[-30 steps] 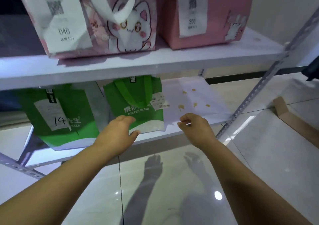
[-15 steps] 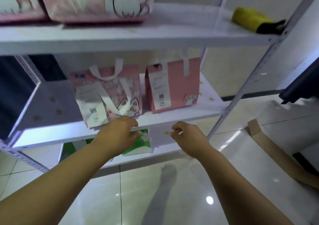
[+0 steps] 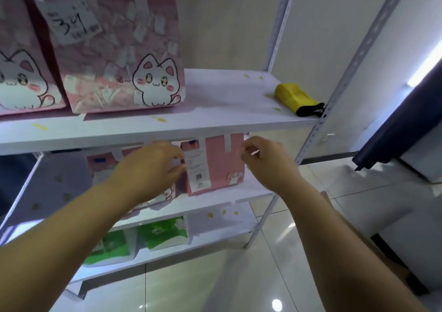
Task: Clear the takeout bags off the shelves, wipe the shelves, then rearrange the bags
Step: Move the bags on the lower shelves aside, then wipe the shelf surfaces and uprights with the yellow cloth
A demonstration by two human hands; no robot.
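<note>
A pink takeout bag (image 3: 218, 168) stands upright on the shelf (image 3: 215, 199) between my hands. My left hand (image 3: 153, 168) has thumb and fingers parted at its left edge. My right hand (image 3: 265, 163) curls its fingers loosely at its right edge, holding nothing.

This looks like a takeout pickup area in a shop or eatery. A white slotted-metal shelving rack (image 3: 344, 67) holds pink cat-print takeout bags (image 3: 114, 55) and green takeout bags (image 3: 165, 232). An order slip (image 3: 71, 22) carries a handwritten "34"; another bag bears a printed receipt (image 3: 198, 168). The floor (image 3: 239, 283) is glossy tile.
</note>
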